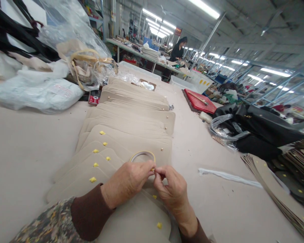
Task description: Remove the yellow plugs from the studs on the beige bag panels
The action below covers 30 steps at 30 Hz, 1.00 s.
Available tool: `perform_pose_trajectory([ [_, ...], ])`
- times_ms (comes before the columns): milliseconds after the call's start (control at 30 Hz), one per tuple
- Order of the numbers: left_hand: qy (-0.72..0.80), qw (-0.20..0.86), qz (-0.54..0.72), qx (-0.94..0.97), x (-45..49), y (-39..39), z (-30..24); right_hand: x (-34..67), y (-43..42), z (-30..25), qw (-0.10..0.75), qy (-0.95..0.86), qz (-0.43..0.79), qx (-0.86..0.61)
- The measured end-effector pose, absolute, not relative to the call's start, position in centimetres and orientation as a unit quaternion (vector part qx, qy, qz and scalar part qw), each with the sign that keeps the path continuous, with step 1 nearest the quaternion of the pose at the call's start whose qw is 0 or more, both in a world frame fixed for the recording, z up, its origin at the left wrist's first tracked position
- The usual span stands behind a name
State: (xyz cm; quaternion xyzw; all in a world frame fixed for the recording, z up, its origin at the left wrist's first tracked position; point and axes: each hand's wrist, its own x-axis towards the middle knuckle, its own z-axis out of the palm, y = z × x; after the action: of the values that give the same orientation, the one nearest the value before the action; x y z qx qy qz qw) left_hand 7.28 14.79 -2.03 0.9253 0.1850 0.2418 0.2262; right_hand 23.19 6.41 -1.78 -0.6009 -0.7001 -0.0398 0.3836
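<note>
My left hand (128,180) is closed around a thin roll of yellow tape (142,152), whose ring stands up above the fingers. Close beside it, my right hand (172,187) has thumb and forefinger pinched at the roll's near edge, apparently on the tape's end; the fingertips hide the exact spot. Under both hands lie overlapping beige panels (131,216) with rounded ends. Small yellow tape pieces (92,179) stick to several of them. Farther back, more beige panels (126,116) lie fanned out, some with small metal studs (161,149).
Plastic-wrapped bundles (38,89) lie at left. On the right are a red slab (200,101) with a stick on it, a black handbag (258,125), a white strip (228,177) and stacked strips (271,182). A person (178,50) stands at a far table.
</note>
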Motion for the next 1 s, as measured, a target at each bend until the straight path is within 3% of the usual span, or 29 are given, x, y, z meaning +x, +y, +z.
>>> perform_pose_trajectory([
  [133,0.179,0.188,0.283,0.923,7.7,14.8,-1.9,22.7,6.3,-1.5,0.425,-0.639,0.016,-0.641],
  [300,0.179,0.138,0.337,0.914,8.2,14.8,-1.9,22.0,6.9,-1.2,0.497,-0.466,0.263,-0.683],
  [433,0.186,0.126,0.363,0.905,8.0,14.6,-2.1,23.5,7.9,-1.9,0.521,-0.382,0.286,-0.707],
  [733,0.247,0.052,0.160,0.954,8.5,15.7,-2.0,27.4,7.2,-3.6,0.442,-0.409,0.371,-0.707],
  [1000,0.246,0.079,0.117,0.959,8.2,15.1,-1.9,27.0,7.5,-3.1,0.369,-0.496,0.321,-0.718],
])
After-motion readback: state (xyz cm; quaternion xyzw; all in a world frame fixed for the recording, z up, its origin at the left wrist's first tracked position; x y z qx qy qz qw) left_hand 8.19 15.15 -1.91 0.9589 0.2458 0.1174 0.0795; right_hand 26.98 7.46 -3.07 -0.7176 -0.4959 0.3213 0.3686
